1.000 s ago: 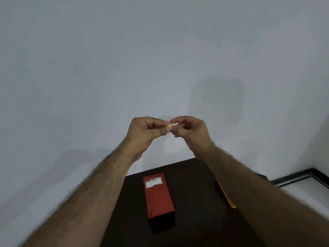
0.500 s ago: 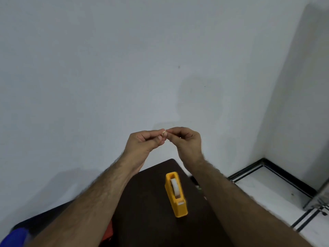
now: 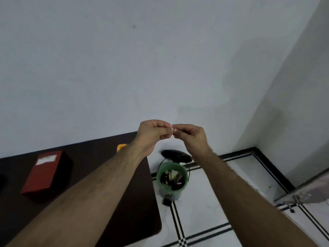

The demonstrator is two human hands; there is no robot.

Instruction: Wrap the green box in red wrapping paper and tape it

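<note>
Both hands up in front of the wall, fingertips meeting. Left hand point(image 3: 153, 133) has fingers curled in, thumb against index tip. Right hand point(image 3: 191, 135) mirrors it, fingers curled, thumb and index pinched toward the left. Something tiny and pale sits between the two pinches point(image 3: 172, 129); too small to say what it is, so each hand is pinching a small bit, identity unknown. Forearms run from the bottom corners of the frame up and inward, both bare.

Left forearm crosses over the dark table point(image 3: 92, 168) and covers most of a yellow thing point(image 3: 121, 147) near the table's far edge; only its top corner shows.

Box point(image 3: 42, 172), fully covered in red paper, lies flat on the table, well left of the hands and apart from them. White label point(image 3: 46, 159) on its far end.

Below the hands, off the table's right edge, a green bin point(image 3: 172, 177) stands on the white tiled floor point(image 3: 210, 211), lid point(image 3: 177, 155) flipped open behind it, scraps inside. Right forearm passes just beside it without covering it.

Blurred grey edge point(image 3: 306, 191) at far right, can't tell what.
</note>
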